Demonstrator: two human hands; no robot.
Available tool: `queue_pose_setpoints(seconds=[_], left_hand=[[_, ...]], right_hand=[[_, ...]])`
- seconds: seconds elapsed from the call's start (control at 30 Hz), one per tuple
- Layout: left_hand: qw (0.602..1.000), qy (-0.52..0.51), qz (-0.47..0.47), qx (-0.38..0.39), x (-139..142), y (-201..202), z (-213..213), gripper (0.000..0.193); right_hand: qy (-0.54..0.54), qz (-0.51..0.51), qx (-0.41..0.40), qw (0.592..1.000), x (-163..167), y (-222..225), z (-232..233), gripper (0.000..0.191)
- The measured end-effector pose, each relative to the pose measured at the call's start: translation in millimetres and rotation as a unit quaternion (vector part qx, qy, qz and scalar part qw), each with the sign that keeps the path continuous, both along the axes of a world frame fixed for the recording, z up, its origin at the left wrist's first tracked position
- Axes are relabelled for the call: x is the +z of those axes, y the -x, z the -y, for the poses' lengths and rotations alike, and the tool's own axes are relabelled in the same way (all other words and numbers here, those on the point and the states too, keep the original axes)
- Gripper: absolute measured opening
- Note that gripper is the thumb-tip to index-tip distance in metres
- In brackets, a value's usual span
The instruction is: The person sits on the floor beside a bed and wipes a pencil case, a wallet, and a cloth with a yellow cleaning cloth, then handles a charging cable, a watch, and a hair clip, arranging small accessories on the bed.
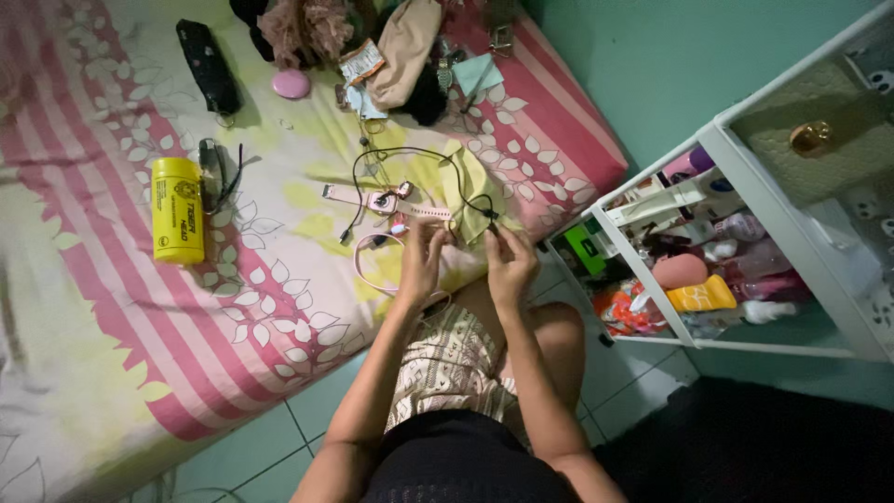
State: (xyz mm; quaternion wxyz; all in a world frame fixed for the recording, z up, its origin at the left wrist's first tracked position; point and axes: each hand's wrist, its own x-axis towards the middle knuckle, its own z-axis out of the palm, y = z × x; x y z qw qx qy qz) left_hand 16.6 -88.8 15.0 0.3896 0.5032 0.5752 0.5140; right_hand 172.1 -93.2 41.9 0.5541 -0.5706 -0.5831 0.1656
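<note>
Now | left hand (421,264) pinches pink cable (365,270) | right hand (507,261) pinches black cable (410,154)

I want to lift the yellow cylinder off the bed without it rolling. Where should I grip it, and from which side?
Probably best to grip the yellow cylinder around its middle, coming from above with the fingers over its two long sides. It lies flat on the mattress, long axis running up and down the picture, so it can roll sideways. The sunglasses lie close on its right, so the left side has more room.

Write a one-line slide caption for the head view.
Seated beside a floral mattress, left hand and right hand work a black cable near a pink smartwatch.
</note>
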Motion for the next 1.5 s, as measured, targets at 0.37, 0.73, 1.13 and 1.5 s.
queue_pose_setpoints(seconds=[0.37, 0.73, 1.13, 1.5], left_hand=[[0.979, -0.133, 0.077, -0.137, 44.8, -7.4, 28.2, 0.026], [0.852, -0.165, 0.490, 0.079, 0.3, -6.4, -1.8, 0.016], [0.994, -0.005, -0.082, -0.066, 49.1, -18.9, 27.3, 0.029], [0.973, 0.010, -0.067, -0.219, 80.9, 1.3, 39.2, 0.037]], right_hand=[[0.076, -0.056, 0.003, 0.996, -17.9, -15.9, 5.0, 0.017], [0.076, 0.104, 0.270, 0.954, 44.0, 4.9, 42.9, 0.021], [0.066, 0.070, 0.197, 0.976, 81.2, 2.2, 17.1, 0.012], [0.276, -0.152, 0.179, 0.932, 39.7, -8.9, 4.0, 0.016]])
